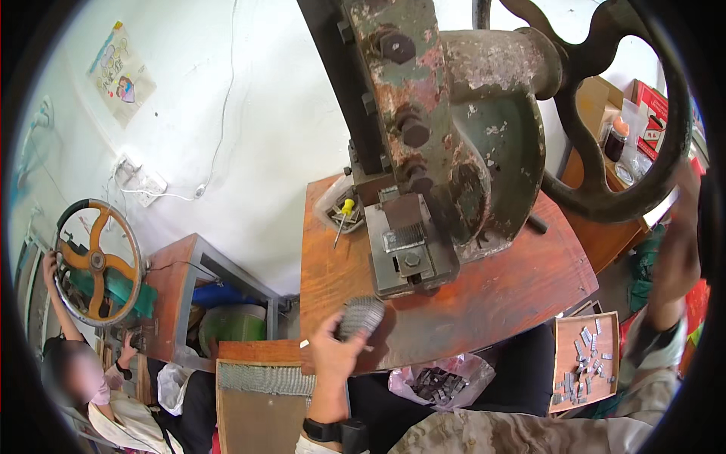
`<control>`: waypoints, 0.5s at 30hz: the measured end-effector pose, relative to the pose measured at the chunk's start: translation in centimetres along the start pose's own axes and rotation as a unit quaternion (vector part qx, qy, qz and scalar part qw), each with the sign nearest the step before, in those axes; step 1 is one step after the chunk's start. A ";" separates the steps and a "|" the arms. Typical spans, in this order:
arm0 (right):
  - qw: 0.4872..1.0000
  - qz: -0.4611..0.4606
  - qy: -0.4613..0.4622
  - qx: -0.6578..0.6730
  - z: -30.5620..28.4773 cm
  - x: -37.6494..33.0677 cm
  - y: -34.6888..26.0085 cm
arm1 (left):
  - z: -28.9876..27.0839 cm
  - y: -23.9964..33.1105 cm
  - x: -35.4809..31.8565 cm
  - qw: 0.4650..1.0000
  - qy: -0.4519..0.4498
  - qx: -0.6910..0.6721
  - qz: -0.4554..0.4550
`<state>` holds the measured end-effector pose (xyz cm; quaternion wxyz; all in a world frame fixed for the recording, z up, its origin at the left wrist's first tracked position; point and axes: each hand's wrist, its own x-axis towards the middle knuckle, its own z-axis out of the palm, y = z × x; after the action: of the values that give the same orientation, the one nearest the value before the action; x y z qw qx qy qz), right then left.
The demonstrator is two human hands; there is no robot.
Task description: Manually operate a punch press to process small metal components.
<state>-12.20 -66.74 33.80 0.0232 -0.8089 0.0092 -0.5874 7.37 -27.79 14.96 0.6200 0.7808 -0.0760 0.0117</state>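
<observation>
My left hand (338,349) is closed around a grey, ridged bundle of thin metal pieces (361,316), just above the front of the wooden bench (484,295). Beyond it stands a worn green hand press (412,113). On the press's base, a metal die block (412,261) carries a small comb-like metal piece (404,237). A large dark handwheel (581,106) belongs to the press at upper right. Against its right rim is my right hand (685,185), smeared by motion, so its fingers cannot be made out.
A yellow-handled screwdriver (344,216) rests by a plastic tub (327,208) left of the die. A bag of dark metal parts (439,384) lies at my lap. A wooden tray (561,356) of small metal pieces sits at right. At far left, another person (113,401) holds an orange-spoked wheel (97,261).
</observation>
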 end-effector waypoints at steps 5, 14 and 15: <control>0.963 0.034 -0.215 0.159 8.7 -10.3 -3.1 | 2.7 0.1 -2.0 0.904 -0.001 0.325 0.277; 0.919 0.190 -0.293 0.184 14.2 -16.3 -3.9 | 4.7 1.4 -2.6 0.879 -0.013 0.438 0.189; 0.918 0.192 -0.292 0.185 14.1 -16.3 -3.9 | 4.6 1.3 -2.4 0.878 -0.014 0.439 0.189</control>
<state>-3.86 -61.77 14.14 0.2862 -0.9086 0.0487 -0.3003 4.44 -32.30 14.84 0.1982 0.9439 -0.2179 0.1497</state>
